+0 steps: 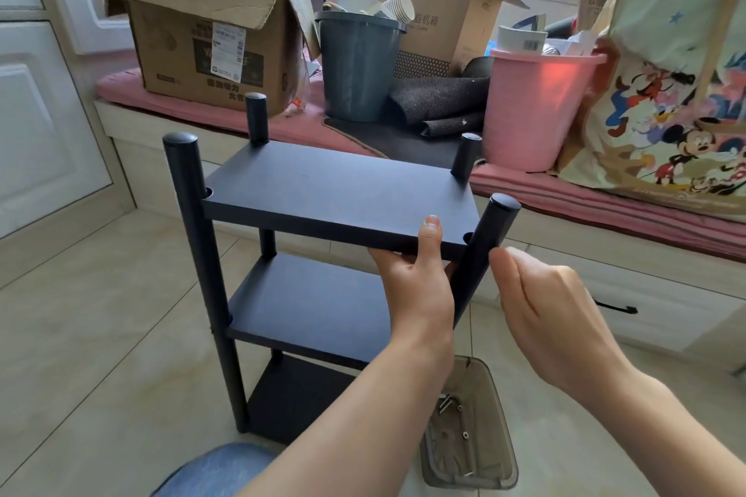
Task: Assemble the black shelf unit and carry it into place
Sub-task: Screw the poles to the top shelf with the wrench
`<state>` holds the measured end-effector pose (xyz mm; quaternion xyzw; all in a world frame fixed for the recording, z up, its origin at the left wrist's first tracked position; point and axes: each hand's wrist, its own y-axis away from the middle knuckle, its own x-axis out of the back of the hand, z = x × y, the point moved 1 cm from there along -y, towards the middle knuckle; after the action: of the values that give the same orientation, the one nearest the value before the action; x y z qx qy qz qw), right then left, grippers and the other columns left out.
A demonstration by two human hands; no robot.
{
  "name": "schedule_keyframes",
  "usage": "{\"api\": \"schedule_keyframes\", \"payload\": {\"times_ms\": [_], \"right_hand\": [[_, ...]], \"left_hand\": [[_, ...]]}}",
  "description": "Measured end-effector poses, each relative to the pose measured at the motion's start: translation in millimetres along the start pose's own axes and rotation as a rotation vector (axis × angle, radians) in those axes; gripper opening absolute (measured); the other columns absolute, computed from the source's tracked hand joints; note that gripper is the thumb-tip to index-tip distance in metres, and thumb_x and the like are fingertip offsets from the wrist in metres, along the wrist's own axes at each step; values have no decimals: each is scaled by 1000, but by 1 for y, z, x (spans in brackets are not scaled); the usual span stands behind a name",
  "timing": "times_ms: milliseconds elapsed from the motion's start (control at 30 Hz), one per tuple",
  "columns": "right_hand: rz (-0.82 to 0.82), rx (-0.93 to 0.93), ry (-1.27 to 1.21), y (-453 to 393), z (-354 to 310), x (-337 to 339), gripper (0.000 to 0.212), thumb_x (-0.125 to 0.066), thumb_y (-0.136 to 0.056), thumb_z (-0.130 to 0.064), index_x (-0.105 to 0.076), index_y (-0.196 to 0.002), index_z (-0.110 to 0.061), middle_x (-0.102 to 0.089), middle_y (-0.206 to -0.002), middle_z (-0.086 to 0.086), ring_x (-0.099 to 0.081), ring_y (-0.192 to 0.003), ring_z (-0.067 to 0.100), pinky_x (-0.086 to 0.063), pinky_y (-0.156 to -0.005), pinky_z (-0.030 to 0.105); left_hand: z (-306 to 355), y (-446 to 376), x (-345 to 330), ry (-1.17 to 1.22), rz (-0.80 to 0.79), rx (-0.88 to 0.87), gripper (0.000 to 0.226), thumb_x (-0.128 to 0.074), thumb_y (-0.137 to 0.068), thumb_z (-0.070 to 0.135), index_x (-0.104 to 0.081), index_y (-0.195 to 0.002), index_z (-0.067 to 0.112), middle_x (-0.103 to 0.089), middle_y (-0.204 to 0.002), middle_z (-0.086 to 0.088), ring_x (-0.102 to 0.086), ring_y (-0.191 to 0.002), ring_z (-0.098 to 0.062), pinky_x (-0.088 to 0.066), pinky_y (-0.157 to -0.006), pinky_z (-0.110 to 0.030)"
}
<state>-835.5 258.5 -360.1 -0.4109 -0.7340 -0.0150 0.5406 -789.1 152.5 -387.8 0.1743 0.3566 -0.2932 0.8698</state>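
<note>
Gripping the front edge of the top board (339, 194), the left hand (420, 282) has its thumb lying flat on the upper face and its fingers tucked underneath, right beside the near right pole (480, 254). That pole leans, its capped top tipped out to the right while its lower part runs down behind the left hand. The right hand (545, 307) is just beside the pole, fingers straight and together, palm facing it, holding nothing; whether a fingertip touches the pole I cannot tell.

The black shelf unit (306, 295) stands on the pale tiled floor (80, 335) directly in front of the person, three boards stacked: top, middle board (315, 303) and bottom board (294, 399). The near left pole (202, 254) runs upright from floor to above the top board. Two rear poles poke up through the back corners, one on the left (257, 117) and one on the right (464, 157).

Down by the right forearm, a clear plastic tray (468, 436) sits on the floor with a few screws (446, 401) in it. Behind the unit, a low bench with a pink cushion (605, 198) carries a cardboard box (210, 40), a grey bucket (357, 65), a pink bucket (537, 105) and a cartoon-printed bag (670, 93). A blue-clad knee (218, 472) shows at the bottom edge.
</note>
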Motion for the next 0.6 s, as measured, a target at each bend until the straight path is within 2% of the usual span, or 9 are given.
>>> {"api": "schedule_keyframes", "payload": {"times_ms": [100,167,267,333,433,500,600], "right_hand": [[-27,-26,25,1,0,1,38,-24,-98,-41,-32,-69,-19,-43,-50,6,-39,-48,26,-27,-49,35],[-31,12,139,3,0,2,34,-22,-97,-40,-35,-73,-19,-41,-49,0,-39,-45,25,-27,-47,34],[-29,72,326,6,-7,9,34,-25,-97,-34,-50,-87,-13,-44,-51,-6,-32,-40,25,-18,-42,24],[-37,78,361,8,-10,11,34,-29,-97,-31,-53,-86,-10,-46,-52,-5,-34,-37,27,-11,-43,19],[-37,61,246,8,-7,7,34,-24,-95,-43,-36,-73,-20,-39,-49,-7,-31,-40,22,-16,-43,26],[-36,11,138,7,-3,3,36,-22,-93,-48,-27,-67,-24,-37,-48,-4,-31,-44,24,-21,-45,31],[12,57,237,7,-4,2,35,-24,-96,-45,-25,-68,-24,-36,-47,-4,-34,-43,26,-21,-44,29]], "left_hand": [[1,0,-1,-10,-3,5,25,-62,-98,33,-48,-119,36,-68,-115,9,-70,-102,-10,-61,-83,-28],[0,-1,-1,-15,-6,3,25,-62,-99,33,-48,-120,35,-68,-115,7,-71,-102,-10,-62,-82,-29],[1,0,0,-33,-7,-6,21,-61,-99,32,-49,-115,38,-68,-112,9,-71,-99,-7,-61,-81,-26],[2,0,0,-34,-10,-7,22,-62,-99,30,-49,-115,36,-69,-114,7,-71,-101,-10,-61,-84,-30],[1,0,0,-42,-7,-4,23,-62,-99,29,-49,-117,34,-69,-113,6,-71,-102,-12,-61,-86,-33],[1,0,-1,-41,-11,0,24,-63,-98,29,-49,-118,33,-69,-113,6,-71,-104,-13,-61,-88,-35],[1,0,-1,-45,-17,-1,25,-62,-99,30,-48,-119,32,-69,-116,5,-71,-104,-13,-61,-87,-32]]}}
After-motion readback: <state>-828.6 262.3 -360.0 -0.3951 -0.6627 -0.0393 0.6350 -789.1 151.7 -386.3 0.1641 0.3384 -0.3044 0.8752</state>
